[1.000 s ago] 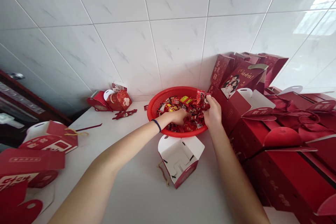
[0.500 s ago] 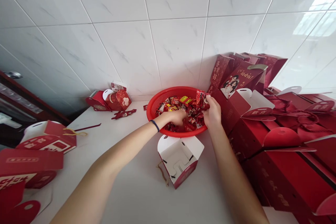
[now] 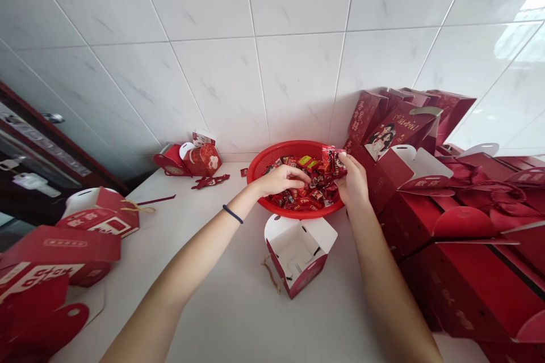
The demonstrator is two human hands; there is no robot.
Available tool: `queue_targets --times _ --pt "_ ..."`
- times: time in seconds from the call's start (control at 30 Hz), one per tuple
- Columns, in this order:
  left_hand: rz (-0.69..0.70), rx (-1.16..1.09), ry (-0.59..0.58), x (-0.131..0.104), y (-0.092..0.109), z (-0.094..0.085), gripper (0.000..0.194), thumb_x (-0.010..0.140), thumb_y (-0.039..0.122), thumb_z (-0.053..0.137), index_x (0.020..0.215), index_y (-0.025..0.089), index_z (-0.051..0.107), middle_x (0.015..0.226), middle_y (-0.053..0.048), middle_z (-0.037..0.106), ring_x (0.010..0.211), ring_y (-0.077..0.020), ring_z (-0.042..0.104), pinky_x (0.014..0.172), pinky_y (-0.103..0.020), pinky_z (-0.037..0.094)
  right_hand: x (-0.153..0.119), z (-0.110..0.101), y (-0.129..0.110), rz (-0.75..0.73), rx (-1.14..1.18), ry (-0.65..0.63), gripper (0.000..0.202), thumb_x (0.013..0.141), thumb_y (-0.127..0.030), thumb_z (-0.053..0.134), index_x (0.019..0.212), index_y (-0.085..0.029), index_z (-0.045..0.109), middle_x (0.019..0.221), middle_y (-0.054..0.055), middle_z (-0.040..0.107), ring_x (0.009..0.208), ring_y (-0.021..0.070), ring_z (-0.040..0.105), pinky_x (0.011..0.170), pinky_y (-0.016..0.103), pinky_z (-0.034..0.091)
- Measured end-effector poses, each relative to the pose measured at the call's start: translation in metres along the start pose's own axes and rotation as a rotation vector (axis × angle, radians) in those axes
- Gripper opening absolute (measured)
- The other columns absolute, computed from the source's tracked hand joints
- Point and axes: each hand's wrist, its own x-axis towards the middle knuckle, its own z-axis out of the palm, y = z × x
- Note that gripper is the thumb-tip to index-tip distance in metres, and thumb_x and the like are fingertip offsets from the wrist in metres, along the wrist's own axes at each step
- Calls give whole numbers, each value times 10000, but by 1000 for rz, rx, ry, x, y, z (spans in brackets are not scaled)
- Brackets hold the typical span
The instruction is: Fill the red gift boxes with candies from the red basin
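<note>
A red plastic basket (image 3: 259,165) holds many small wrapped candies (image 3: 317,181), mostly in red wrappers. My right hand (image 3: 354,178) is closed around red candy packets (image 3: 330,160) at the basket's right side. Over the candies, my left hand (image 3: 279,180) has its fingers curled together in a pinch; what lies at the fingertips blends with the candies below. In front of the basket stands an open red-and-white gift box (image 3: 296,252), its white inside showing bare and a twine cord (image 3: 271,276) at its left.
Red gift boxes (image 3: 460,289) and gift bags (image 3: 395,125) are piled along the right. More red boxes (image 3: 63,249) stand at the left edge, and a small box (image 3: 202,160) sits by the tiled wall beside a dark red ribbon (image 3: 210,181).
My left hand has risen from among the candies and shifted slightly left. My right hand keeps its packets at the basket's right side. The view has shifted slightly.
</note>
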Motion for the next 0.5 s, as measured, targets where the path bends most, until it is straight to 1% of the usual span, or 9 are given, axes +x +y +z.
queue_targets --times 0.07,0.13,0.17,0.27,0.37,0.43,0.5 --pt "4 231 -29 0 3 1 308 889 117 545 1112 176 748 1213 -38 741 1110 -190 670 952 -276 524 -6 2 -5 -14 -20 -13 296 570 -357 837 698 -187 631 665 -35 661 597 123 590 494 220 402" --pt "-27 418 -63 6 6 4 318 878 101 522 1074 175 761 1163 -28 760 1082 -190 682 945 -256 511 -12 5 -10 -17 -35 -34 310 560 -363 850 690 -187 630 645 -44 639 570 107 558 474 210 373" --pt "-40 469 -86 10 6 7 308 874 108 530 1064 172 764 1139 -31 768 1050 -193 692 918 -250 515 -15 6 -13 -21 -40 -49 315 558 -366 855 689 -189 629 640 -48 629 563 102 545 473 208 369" --pt "-37 538 -167 26 9 17 299 846 120 588 1079 186 762 1132 -38 770 999 -202 702 862 -245 519 -24 10 -23 -77 -52 -95 304 577 -372 855 693 -193 638 650 -49 617 568 90 522 491 207 376" --pt "-40 633 -218 41 13 28 403 803 75 607 1158 215 737 1197 -75 744 1014 -238 693 851 -280 516 -32 13 -33 -171 -64 -124 268 617 -376 836 700 -197 655 666 -44 616 580 87 513 503 203 384" --pt "-63 689 -245 48 16 33 440 779 65 623 1176 223 727 1165 -102 746 986 -267 695 815 -304 519 -36 14 -39 -227 -62 -127 255 643 -374 827 697 -198 650 670 -44 609 589 86 515 518 199 399" --pt "-88 725 -275 52 16 35 412 767 95 656 1154 216 729 1106 -116 752 938 -283 698 772 -314 520 -39 14 -44 -267 -57 -128 247 663 -369 817 696 -197 642 678 -43 602 599 85 523 541 199 415"
